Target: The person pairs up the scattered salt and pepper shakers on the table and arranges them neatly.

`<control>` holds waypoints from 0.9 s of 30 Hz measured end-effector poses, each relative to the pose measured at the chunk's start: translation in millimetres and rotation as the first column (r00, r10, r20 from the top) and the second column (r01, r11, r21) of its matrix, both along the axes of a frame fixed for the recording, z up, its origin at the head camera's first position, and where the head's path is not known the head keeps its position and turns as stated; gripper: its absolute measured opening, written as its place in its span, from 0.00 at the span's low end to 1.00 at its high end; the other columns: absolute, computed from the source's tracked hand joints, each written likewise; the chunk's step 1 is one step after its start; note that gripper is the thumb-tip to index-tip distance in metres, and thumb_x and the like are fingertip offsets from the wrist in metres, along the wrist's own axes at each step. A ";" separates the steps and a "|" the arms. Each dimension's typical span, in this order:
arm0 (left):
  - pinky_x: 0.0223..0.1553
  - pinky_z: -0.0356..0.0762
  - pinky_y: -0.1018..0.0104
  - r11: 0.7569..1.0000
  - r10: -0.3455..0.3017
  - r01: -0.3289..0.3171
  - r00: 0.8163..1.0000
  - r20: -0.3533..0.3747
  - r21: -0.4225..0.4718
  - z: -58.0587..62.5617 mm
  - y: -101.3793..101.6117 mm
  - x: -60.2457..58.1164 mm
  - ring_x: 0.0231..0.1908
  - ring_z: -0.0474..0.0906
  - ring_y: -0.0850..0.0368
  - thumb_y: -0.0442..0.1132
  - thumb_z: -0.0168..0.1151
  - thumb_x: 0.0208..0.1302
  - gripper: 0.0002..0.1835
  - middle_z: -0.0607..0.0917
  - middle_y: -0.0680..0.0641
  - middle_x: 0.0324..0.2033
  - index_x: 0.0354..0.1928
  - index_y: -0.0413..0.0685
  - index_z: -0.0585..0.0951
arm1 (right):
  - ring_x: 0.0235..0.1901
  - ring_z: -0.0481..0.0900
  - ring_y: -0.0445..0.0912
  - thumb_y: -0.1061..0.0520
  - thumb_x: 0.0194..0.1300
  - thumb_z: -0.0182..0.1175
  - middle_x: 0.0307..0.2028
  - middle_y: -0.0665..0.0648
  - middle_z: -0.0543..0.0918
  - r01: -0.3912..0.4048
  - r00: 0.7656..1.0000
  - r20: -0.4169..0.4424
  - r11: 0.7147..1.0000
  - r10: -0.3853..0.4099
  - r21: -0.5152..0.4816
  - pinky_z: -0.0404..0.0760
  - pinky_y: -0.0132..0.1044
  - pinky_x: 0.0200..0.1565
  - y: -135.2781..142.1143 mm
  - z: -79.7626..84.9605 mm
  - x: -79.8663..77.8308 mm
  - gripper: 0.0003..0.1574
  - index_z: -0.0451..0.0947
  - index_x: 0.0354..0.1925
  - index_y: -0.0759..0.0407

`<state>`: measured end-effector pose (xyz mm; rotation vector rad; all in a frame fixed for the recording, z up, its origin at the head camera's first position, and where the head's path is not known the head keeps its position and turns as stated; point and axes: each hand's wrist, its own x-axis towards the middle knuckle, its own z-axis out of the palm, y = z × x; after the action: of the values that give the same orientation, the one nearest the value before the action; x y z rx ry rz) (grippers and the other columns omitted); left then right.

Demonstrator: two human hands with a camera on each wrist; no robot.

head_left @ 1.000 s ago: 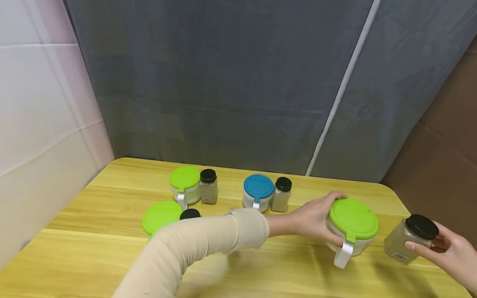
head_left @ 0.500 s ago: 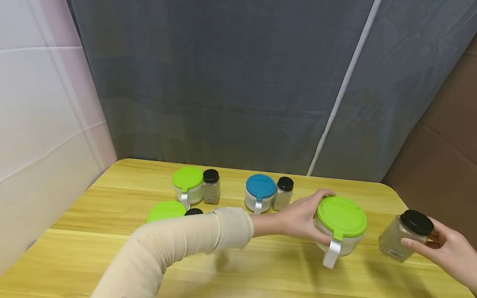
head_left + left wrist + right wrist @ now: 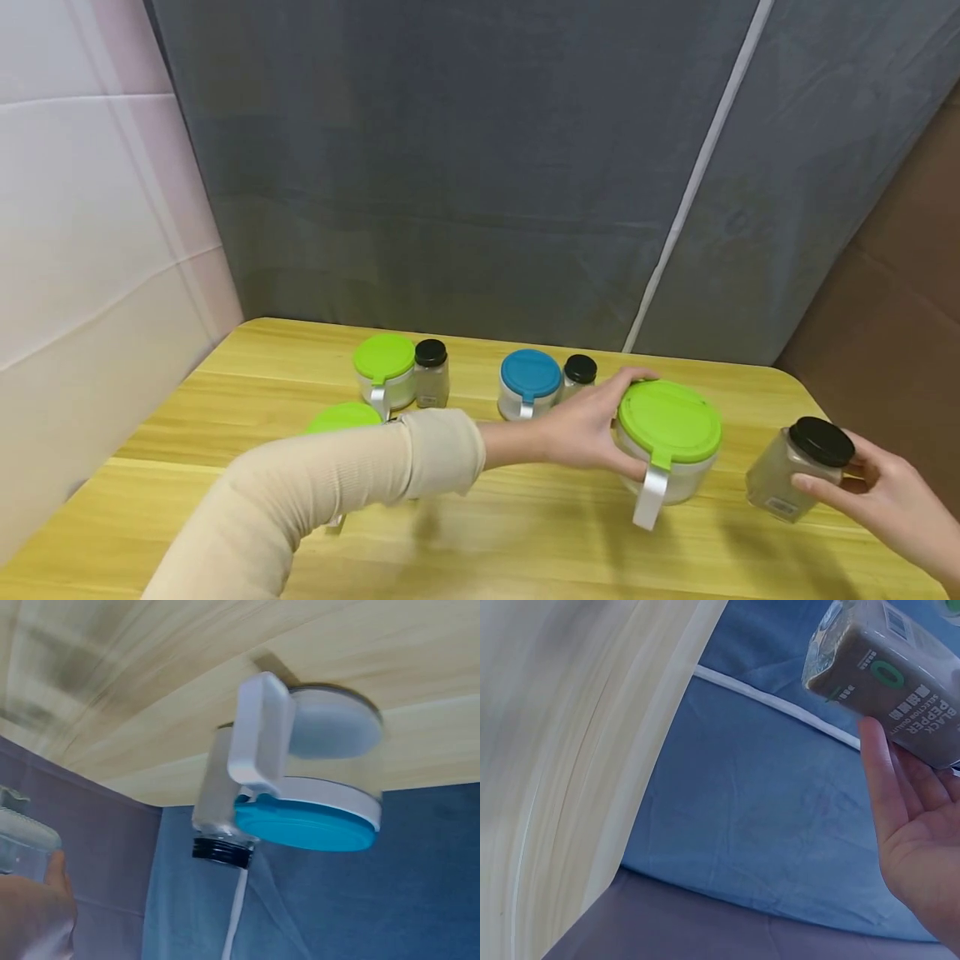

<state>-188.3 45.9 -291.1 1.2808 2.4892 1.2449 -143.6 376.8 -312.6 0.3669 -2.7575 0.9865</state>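
Note:
My left hand (image 3: 581,429) grips a seasoning jar with a lime-green lid (image 3: 670,425) and white handle, held tilted over the table at right of centre. Farther right, my right hand (image 3: 888,500) holds a clear pepper jar with a black lid (image 3: 783,475), tilted, thumb in front. In the right wrist view the label of this pepper jar (image 3: 900,690) reads "black pepper". Behind the left hand stand a blue-lidded jar (image 3: 530,375) and a small black-lidded jar (image 3: 580,369), partly covered by the hand.
At back left stand another green-lidded jar (image 3: 384,358) and a black-lidded jar (image 3: 431,375), side by side. A nearer green-lidded jar (image 3: 343,417) is mostly hidden by the left sleeve (image 3: 352,471). A dark grey curtain (image 3: 450,167) hangs behind the wooden table (image 3: 487,542).
Both hands have moved left with their jars in the head view. The left sleeve and hand now cover more of the jars behind them. The head view has shifted slightly.

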 end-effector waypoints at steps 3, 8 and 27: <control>0.47 0.63 0.77 1.000 0.024 -0.024 1.000 -0.007 -0.001 -0.7 -8.3 0.0 0.48 0.66 0.68 0.48 0.71 0.41 0.49 0.69 0.54 0.52 0.62 0.51 0.52 | 0.29 0.76 0.34 0.61 0.51 0.65 0.35 0.37 0.75 -0.017 1.000 -0.009 1.000 0.017 -0.010 0.75 0.30 0.25 -5.6 1.2 -0.2 0.23 0.72 0.47 0.58; 0.48 0.64 0.73 0.998 0.061 -0.061 0.998 -0.006 -0.001 -2.5 -21.8 0.6 0.50 0.65 0.66 0.48 0.71 0.41 0.49 0.69 0.54 0.53 0.63 0.52 0.52 | 0.29 0.76 0.35 0.59 0.52 0.64 0.34 0.40 0.75 -0.030 0.999 0.016 0.999 0.030 -0.021 0.75 0.31 0.26 -13.5 0.0 -2.6 0.22 0.71 0.46 0.63; 0.50 0.64 0.70 0.995 0.090 -0.091 0.996 0.028 0.050 -13.5 -53.7 6.7 0.51 0.64 0.63 0.46 0.72 0.41 0.49 0.69 0.51 0.52 0.62 0.50 0.52 | 0.32 0.78 0.38 0.64 0.53 0.61 0.38 0.43 0.77 -0.170 0.984 0.020 0.973 0.176 -0.156 0.77 0.33 0.29 -52.9 -3.8 -13.8 0.25 0.69 0.51 0.61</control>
<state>-181.6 -7.8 -304.6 1.1663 2.5394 1.3445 -157.4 323.8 -316.4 0.5785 -2.6918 1.2494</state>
